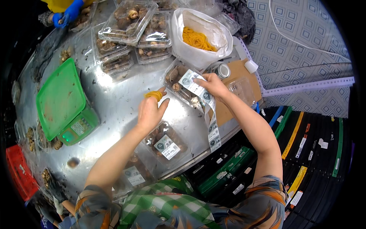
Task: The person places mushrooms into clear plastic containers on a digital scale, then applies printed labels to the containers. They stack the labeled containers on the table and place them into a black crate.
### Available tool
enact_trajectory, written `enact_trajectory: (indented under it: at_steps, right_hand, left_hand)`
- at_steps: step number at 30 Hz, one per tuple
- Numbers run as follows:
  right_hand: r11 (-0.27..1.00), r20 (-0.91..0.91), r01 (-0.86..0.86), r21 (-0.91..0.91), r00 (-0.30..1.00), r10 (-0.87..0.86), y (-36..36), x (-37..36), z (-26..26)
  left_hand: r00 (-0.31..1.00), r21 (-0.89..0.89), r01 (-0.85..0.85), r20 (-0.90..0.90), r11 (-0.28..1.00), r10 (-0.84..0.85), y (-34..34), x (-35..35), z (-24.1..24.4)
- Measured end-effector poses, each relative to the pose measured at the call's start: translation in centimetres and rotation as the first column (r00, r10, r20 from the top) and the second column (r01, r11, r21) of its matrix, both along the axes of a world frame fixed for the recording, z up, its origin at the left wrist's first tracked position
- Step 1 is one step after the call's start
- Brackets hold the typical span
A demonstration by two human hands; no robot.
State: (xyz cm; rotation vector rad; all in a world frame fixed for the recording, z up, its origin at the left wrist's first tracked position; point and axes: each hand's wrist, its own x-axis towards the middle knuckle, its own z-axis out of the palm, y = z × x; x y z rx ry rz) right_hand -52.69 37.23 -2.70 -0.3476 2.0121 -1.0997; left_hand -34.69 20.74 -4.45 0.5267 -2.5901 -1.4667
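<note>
My right hand (214, 86) pinches a strip of printed labels (212, 107) that hangs down past the table's front edge. The strip's upper end lies over a clear plastic clamshell box of taro-like tubers (173, 75). To the left, my left hand (150, 113) is raised above the metal table, its thumb apart from the fingers. A bunch of yellow rubber bands (153, 95) is looped around those fingers. Nearer to me sits a box of tubers (183, 140) with a label (167, 146) on its lid. Another labelled box (143, 163) is partly hidden by my left forearm.
A green scale (61, 98) stands at left. Boxes of tubers (123, 24) are stacked at the back, beside a white bag (187, 53) of rubber bands. Other people's gloved hands, blue (67, 15) and dark (55, 189), handle tubers. Black crates (317, 160) stand at right.
</note>
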Motion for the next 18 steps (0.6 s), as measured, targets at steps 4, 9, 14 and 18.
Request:
enact_trajectory:
  at_steps: [4, 9, 14, 18]
  right_hand:
    - [0.999, 0.125, 0.036, -0.012, 0.992, -0.034, -0.9, -1.6, -2.3]
    - [1.0, 0.121, 0.003, 0.026, 0.993, -0.006, -1.4, -1.9, -2.8]
    - [0.978, -0.055, -0.083, 0.191, 0.994, 0.095, -1.2, -2.6, -4.4]
    - [0.953, -0.128, -0.108, 0.283, 0.981, 0.149, -1.6, -2.7, -4.2]
  left_hand:
    - [0.998, -0.055, 0.024, -0.057, 0.998, -0.028, -0.8, -1.4, -0.7]
    - [0.994, -0.099, 0.076, -0.076, 0.992, -0.084, -1.2, -2.6, -1.4]
    - [0.981, -0.272, 0.195, 0.035, 0.942, -0.192, -0.3, -4.4, -1.4]
    - [0.929, -0.457, 0.36, 0.092, 0.813, -0.359, 0.7, -6.7, -1.7]
